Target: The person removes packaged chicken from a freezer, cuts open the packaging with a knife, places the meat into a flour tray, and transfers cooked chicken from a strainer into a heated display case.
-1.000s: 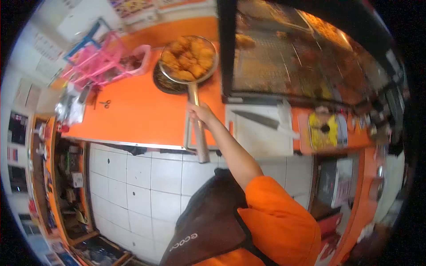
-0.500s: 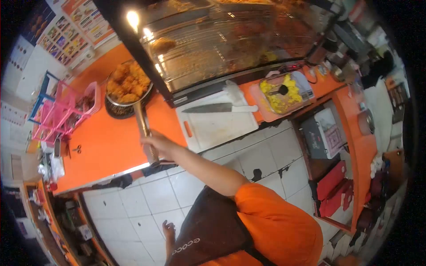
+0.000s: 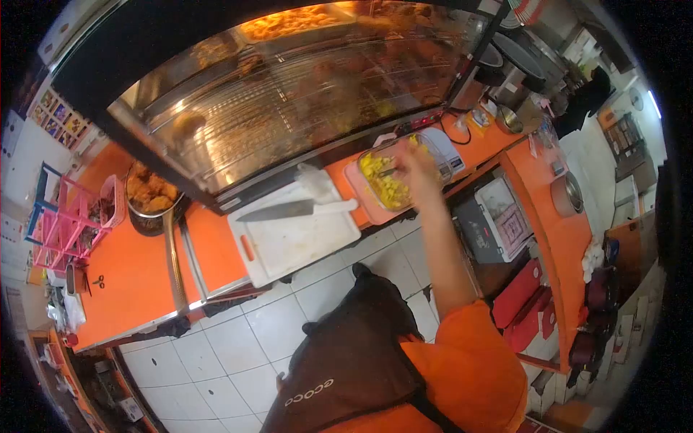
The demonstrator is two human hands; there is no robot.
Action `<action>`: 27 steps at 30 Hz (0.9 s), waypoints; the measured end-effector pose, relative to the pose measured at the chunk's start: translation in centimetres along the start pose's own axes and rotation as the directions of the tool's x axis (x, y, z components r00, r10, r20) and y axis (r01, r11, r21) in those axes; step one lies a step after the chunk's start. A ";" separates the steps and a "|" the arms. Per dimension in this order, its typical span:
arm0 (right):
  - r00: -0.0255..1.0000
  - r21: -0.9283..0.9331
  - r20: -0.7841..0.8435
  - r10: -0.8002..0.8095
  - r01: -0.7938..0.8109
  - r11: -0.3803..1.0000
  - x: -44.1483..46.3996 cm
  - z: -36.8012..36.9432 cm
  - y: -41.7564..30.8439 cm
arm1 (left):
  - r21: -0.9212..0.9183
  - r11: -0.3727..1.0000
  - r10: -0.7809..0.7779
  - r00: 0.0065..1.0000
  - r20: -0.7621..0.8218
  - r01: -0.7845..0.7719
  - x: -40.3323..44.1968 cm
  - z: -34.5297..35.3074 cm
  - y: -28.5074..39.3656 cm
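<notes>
In the head view, our blurred right hand (image 3: 416, 166) is over the yellow food (image 3: 390, 190), right of centre, beside a dark utensil (image 3: 387, 172); we cannot tell whether it pinches anything. Our left hand (image 3: 280, 379), lower centre, is mostly hidden, its state unclear.

1. Bare counter (image 3: 130, 278) gives passage between scissors (image 3: 97, 281) and strainer handle (image 3: 172, 263).
2. That handle bars the way, reaching the front edge.
3. The knife (image 3: 285, 210) crosses the cutting board (image 3: 303, 249); the display case (image 3: 289, 94) walls its far side.
4. The right hand (image 3: 417, 167) fills space over the yellow food (image 3: 390, 190).
</notes>
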State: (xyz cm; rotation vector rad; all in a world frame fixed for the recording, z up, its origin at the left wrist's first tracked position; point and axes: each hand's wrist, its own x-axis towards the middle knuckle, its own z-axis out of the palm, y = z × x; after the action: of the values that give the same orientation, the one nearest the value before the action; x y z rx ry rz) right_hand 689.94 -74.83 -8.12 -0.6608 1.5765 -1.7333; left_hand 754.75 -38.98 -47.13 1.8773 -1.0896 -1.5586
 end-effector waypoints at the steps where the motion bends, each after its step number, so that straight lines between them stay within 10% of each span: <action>1: 0.994 -0.047 -0.064 -0.084 0.081 0.996 2.8 -1.8 -3.3 | 0.110 0.993 -0.051 0.999 -0.011 0.052 0.1 1.3 0.2; 6: 0.842 -0.244 -0.338 -0.420 0.353 0.903 23.8 -13.1 -7.0 | 0.290 0.954 -0.078 0.997 -0.001 0.075 3.3 9.5 4.5; 13: 0.797 -0.397 -0.256 -0.547 0.429 0.811 34.2 -14.9 -5.2 | 0.244 0.969 0.054 0.997 -0.057 -0.038 8.5 17.8 9.5; 21: 0.838 -0.434 -0.119 -0.532 0.438 0.787 23.9 -7.0 -6.5 | -0.130 0.982 -0.153 0.982 -0.108 0.139 7.4 24.8 18.6; 27: 0.863 -0.220 0.189 -0.469 0.502 0.836 19.1 -3.3 -4.4 | 0.158 0.975 -0.134 0.983 -0.128 0.154 4.8 25.3 17.9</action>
State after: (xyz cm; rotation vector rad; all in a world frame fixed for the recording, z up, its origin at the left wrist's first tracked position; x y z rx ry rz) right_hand 674.66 -87.39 -5.76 -1.3835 1.6578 -1.7941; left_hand 725.67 -49.89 -42.52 2.1749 -1.0830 -1.4505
